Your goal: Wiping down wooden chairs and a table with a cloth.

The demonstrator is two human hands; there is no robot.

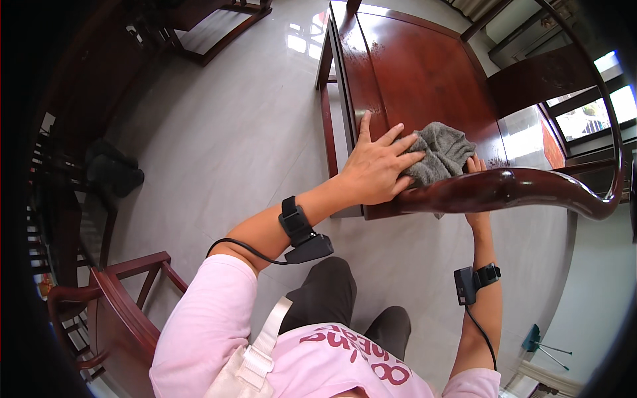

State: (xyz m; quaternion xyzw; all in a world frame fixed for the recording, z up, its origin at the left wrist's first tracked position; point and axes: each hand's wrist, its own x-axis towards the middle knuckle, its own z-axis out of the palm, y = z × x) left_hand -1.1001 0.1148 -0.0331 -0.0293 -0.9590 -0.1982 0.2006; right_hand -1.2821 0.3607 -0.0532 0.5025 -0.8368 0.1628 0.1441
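Observation:
A crumpled grey cloth point(441, 152) lies on the dark red wooden seat point(424, 73) of an armchair, close to its curved armrest point(491, 189). My left hand point(379, 166) reaches over the seat's left front corner with its fingers spread. Its index finger touches the wood, and other fingers rest over the cloth's left edge. From below the armrest comes my right hand point(475, 164), its stretched fingertips against the cloth's right side. The armrest hides most of that palm. Dark specks point(378, 50) and smudges show on the seat's far left part.
A second wooden chair point(123, 285) stands at lower left. Dark furniture point(86, 73) lines the left side, with a dark object point(114, 169) by it. Pale tiled floor point(219, 132) spreads between. A green-headed cleaning tool point(532, 339) is near the right wall. Cabled black devices are strapped to both forearms.

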